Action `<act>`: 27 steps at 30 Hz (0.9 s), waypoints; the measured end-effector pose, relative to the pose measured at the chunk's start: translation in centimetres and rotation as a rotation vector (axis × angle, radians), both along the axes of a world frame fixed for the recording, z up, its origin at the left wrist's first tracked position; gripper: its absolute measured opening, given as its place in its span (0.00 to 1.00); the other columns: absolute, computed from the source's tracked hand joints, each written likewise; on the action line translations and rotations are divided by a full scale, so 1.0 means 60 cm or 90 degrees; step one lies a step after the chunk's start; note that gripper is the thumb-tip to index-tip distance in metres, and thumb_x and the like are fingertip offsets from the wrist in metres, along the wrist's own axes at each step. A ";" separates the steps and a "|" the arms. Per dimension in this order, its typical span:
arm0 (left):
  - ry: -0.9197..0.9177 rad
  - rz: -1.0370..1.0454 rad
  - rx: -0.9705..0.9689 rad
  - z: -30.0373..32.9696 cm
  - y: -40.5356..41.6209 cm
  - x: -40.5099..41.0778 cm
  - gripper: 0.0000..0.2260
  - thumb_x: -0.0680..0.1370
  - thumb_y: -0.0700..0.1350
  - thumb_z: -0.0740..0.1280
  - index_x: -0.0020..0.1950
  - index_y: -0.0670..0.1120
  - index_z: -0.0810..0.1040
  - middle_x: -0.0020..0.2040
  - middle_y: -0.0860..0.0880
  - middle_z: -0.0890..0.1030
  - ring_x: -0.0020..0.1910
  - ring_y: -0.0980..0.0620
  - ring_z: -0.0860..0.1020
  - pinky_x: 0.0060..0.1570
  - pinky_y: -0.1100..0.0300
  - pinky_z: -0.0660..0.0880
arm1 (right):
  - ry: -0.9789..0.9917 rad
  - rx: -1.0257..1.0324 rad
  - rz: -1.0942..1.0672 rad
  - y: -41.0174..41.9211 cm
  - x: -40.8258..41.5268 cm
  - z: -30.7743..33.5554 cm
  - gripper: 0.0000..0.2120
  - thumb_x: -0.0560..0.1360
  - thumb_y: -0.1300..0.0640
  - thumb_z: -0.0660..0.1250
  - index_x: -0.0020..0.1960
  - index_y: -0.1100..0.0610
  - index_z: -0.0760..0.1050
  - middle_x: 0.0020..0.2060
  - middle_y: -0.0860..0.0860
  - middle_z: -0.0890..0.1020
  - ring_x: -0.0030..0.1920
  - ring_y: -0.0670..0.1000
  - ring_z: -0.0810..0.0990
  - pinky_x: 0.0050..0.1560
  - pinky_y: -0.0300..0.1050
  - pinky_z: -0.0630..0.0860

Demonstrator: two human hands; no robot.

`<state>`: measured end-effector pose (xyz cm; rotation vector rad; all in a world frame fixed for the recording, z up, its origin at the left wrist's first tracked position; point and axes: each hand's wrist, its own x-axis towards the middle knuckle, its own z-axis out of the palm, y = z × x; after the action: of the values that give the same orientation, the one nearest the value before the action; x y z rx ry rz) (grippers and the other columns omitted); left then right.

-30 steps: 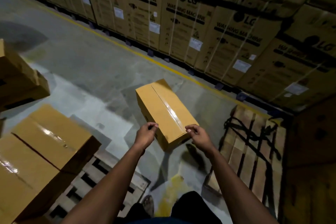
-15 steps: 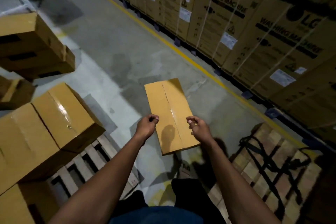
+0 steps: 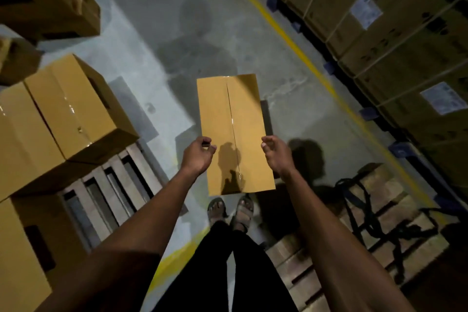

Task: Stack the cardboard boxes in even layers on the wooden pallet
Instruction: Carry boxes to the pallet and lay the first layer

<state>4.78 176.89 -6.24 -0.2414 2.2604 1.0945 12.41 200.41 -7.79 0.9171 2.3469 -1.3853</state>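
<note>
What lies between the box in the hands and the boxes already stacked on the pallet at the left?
In the head view, only bare concrete floor separates the held box from the stacked boxes on the wooden pallet.

box [image 3: 234, 132] between hands; pallet [image 3: 111, 190] left — stacked

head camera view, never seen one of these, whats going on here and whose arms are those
The camera sits on a person's head and looks down, so the arms are their own. Their left hand and right hand grip the two long sides of a taped cardboard box, held in the air above their sandalled feet. To the left, more boxes are already stacked on a wooden pallet. To the right lies a second pallet with black straps on it. Big washing-machine cartons line the far right.
</note>
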 end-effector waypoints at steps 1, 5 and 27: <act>0.002 -0.017 -0.014 -0.022 0.003 -0.006 0.19 0.83 0.49 0.68 0.73 0.46 0.74 0.68 0.47 0.78 0.62 0.45 0.78 0.60 0.54 0.74 | -0.007 0.003 -0.005 0.003 -0.009 -0.014 0.15 0.83 0.56 0.65 0.69 0.57 0.76 0.64 0.55 0.82 0.63 0.53 0.80 0.65 0.54 0.77; -0.007 -0.071 -0.084 -0.147 0.016 -0.043 0.30 0.82 0.51 0.70 0.81 0.46 0.63 0.78 0.44 0.68 0.72 0.39 0.73 0.67 0.48 0.74 | -0.057 0.023 -0.028 0.020 -0.059 -0.112 0.19 0.83 0.54 0.67 0.73 0.55 0.72 0.68 0.53 0.78 0.64 0.53 0.78 0.66 0.54 0.76; -0.139 0.158 -0.038 -0.398 0.033 -0.101 0.43 0.73 0.58 0.78 0.79 0.53 0.56 0.72 0.47 0.73 0.68 0.41 0.74 0.67 0.41 0.76 | -0.150 -0.075 -0.094 0.064 -0.102 -0.352 0.27 0.81 0.43 0.66 0.76 0.52 0.64 0.70 0.53 0.74 0.70 0.58 0.73 0.68 0.58 0.72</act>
<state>-1.25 178.85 -30.11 -0.6493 2.1075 1.0660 6.32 204.24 -28.89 1.1700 2.0384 -1.3678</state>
